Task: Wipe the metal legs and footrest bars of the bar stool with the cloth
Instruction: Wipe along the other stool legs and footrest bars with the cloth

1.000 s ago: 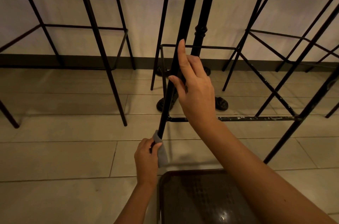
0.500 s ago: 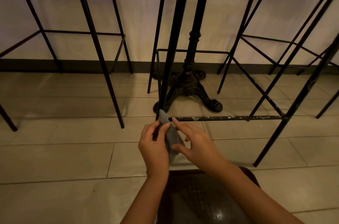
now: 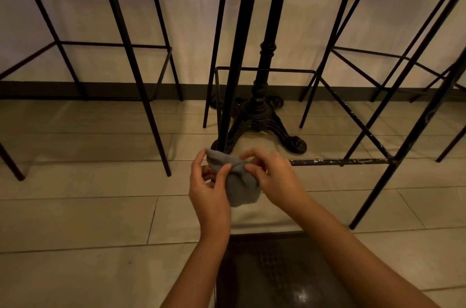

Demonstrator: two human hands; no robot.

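Open floor (image 3: 75, 227) left of hands. Stool leg (image 3: 234, 55) and table base (image 3: 259, 121) block way ahead. Footrest bar (image 3: 340, 162) bars right side; gap under it free.

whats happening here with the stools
A person is crouched among black metal bar stools, holding a grey cloth in both hands. The left hand and right hand each pinch it, bunched up, right at the stool's front leg where the footrest bar joins. That bar looks scuffed and speckled. An ornate table base stands just behind.
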